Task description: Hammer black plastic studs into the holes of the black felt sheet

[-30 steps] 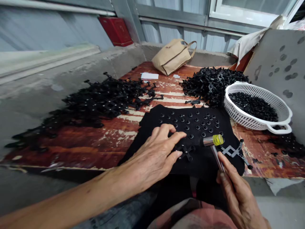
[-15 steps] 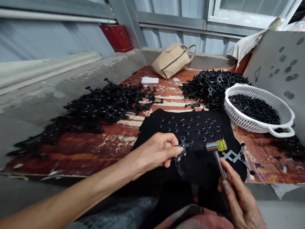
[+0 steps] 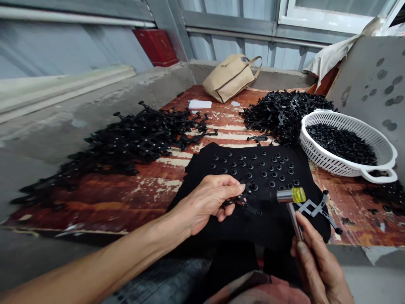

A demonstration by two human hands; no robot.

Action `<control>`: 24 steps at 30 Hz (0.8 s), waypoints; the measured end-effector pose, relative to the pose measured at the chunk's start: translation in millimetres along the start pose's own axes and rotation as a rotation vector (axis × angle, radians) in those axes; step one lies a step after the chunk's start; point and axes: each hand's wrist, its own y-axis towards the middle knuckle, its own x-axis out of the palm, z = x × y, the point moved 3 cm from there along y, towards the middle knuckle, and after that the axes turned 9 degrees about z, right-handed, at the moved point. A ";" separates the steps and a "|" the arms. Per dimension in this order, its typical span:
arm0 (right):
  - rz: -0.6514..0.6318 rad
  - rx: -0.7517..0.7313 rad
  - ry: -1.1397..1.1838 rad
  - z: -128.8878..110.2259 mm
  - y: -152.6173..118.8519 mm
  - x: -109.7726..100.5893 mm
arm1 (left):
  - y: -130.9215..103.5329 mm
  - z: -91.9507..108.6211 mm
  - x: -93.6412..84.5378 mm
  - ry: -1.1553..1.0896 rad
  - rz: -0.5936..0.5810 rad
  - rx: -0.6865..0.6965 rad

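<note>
Fingers (image 3: 228, 180) of the L hand (image 3: 204, 200) pinch a black linkage (image 3: 253, 210) btwn thumb and curled forefinger, w/ one arm of the piece angling out toward the near R part of a black cloth (image 3: 202, 169) at the near edge of a worn red-brown table (image 3: 142, 188). The R hand (image 3: 316, 261), fingers closed round the metal handle, grips a hammer (image 3: 286, 196), its head level w/ the cloth's R part, yellow end pointing R. Just beside the hammer, a grey linkage (image 3: 311, 209) lies partly open across the cloth's R edge. Round black studs (image 3: 263, 174), approx. in loose rows, dot the cloth's far half, beyond the L hand.

A heap of black linkages (image 3: 139, 139) spreads along the table's L edge; a 2nd dark heap (image 3: 284, 112) rises nr the far R corner. Next to it, by the R edge, stands a white slotted basket (image 3: 338, 165) w/ small black parts (image 3: 341, 143) inside; more dark bits (image 3: 384, 194) lie on the table nr its handle. A tan bag (image 3: 232, 76) leans at the far edge, w/ white paper (image 3: 200, 104) flat on the table just nearer. A red box (image 3: 156, 46) sits up on the ledge past the far L corner.
</note>
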 end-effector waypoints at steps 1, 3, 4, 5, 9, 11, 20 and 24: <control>0.005 -0.001 0.000 0.3 -0.2 0.0 | -0.2 0.6 0.7 -0.003 0.001 0.001; -0.004 0.002 -0.005 0.4 -1.1 1.5 | -0.6 1.7 1.6 -0.004 0.004 0.001; -0.009 0.008 -0.009 0.1 -1.7 2.6 | -0.9 2.2 1.7 -0.006 0.006 0.000; -0.004 0.017 -0.010 -0.6 -2.4 3.7 | -1.0 2.4 1.8 -0.008 0.007 -0.003; 0.105 0.084 -0.007 -3.1 -4.6 3.8 | -1.1 2.3 1.8 -0.017 -0.008 -0.005; 0.079 0.074 0.010 -3.7 -4.4 3.6 | -0.8 2.0 1.9 -0.017 -0.014 0.000; 0.065 0.060 0.012 -3.4 -2.7 1.6 | -0.5 3.4 1.8 -0.006 -0.021 0.009; -0.006 0.004 -0.007 -2.8 -1.7 -0.4 | -0.2 2.9 2.6 0.010 -0.020 -0.001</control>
